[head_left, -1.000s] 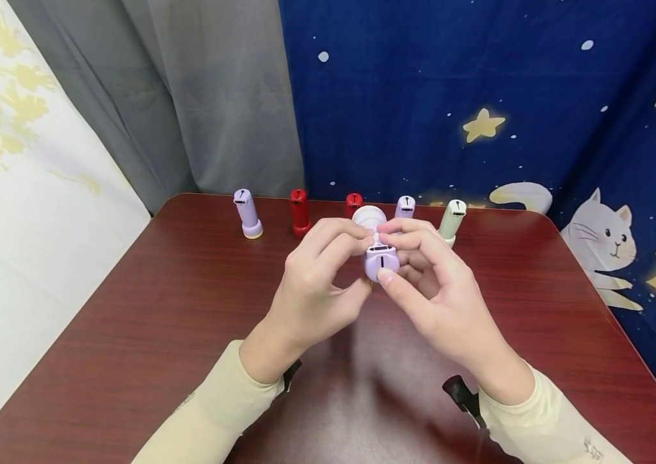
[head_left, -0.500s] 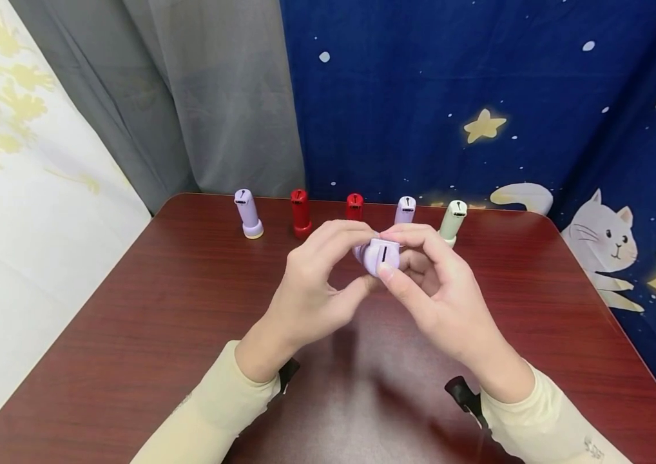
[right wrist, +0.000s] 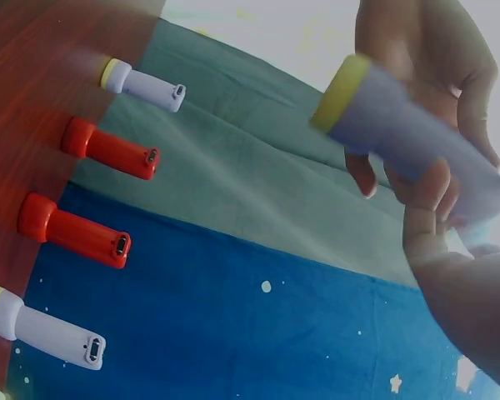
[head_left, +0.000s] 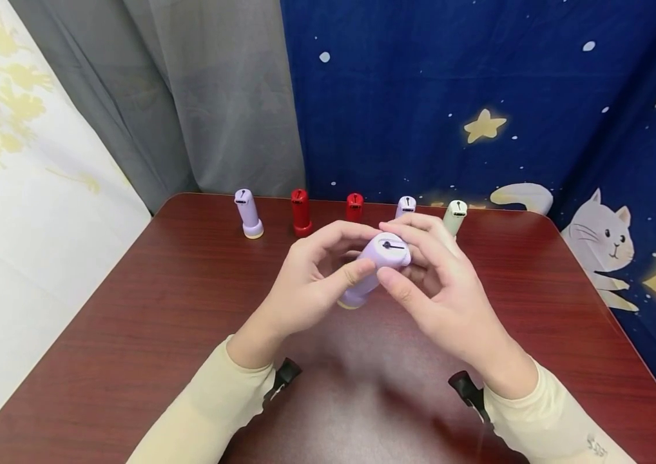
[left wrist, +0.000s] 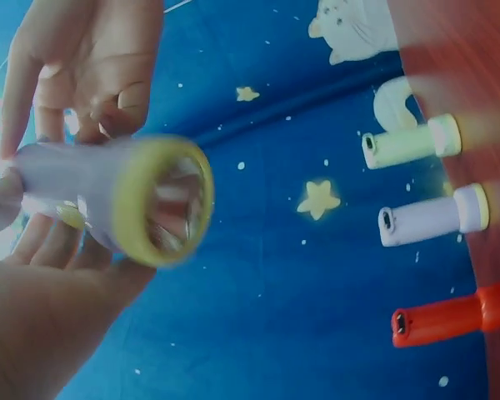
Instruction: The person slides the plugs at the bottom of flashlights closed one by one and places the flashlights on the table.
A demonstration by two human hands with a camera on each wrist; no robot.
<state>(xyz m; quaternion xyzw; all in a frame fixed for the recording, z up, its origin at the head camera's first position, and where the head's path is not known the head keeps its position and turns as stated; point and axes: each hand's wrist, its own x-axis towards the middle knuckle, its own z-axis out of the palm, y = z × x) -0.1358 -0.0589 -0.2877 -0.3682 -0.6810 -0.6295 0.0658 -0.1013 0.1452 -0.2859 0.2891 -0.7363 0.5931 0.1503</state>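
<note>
Above the table I hold a light purple flashlight point(head_left: 390, 250) in both hands. Its tail end, with a black slot mark, faces up in the head view, and its lamp end points down and to the left. My left hand point(head_left: 299, 293) grips the body, thumb across the near side. Around the tail end curl the thumb and fingers of my right hand point(head_left: 455, 309). In the left wrist view the yellow rim point(left wrist: 132, 204) and shiny reflector point(left wrist: 179, 208) show, somewhat blurred. The right wrist view shows the flashlight point(right wrist: 400, 125) from its side.
Along the far edge of the brown table point(head_left: 148, 335) stand a purple flashlight point(head_left: 248, 212), two red flashlights point(head_left: 300, 212) point(head_left: 354, 206), another purple one point(head_left: 406, 205) and a pale green one point(head_left: 454, 218). Grey point(head_left: 235, 96) and blue point(head_left: 397, 96) curtains hang behind.
The flashlight has turned in my hands: its lamp end, earlier facing away, now points down-left and its tail faces up. My left thumb has moved up onto its near side.
</note>
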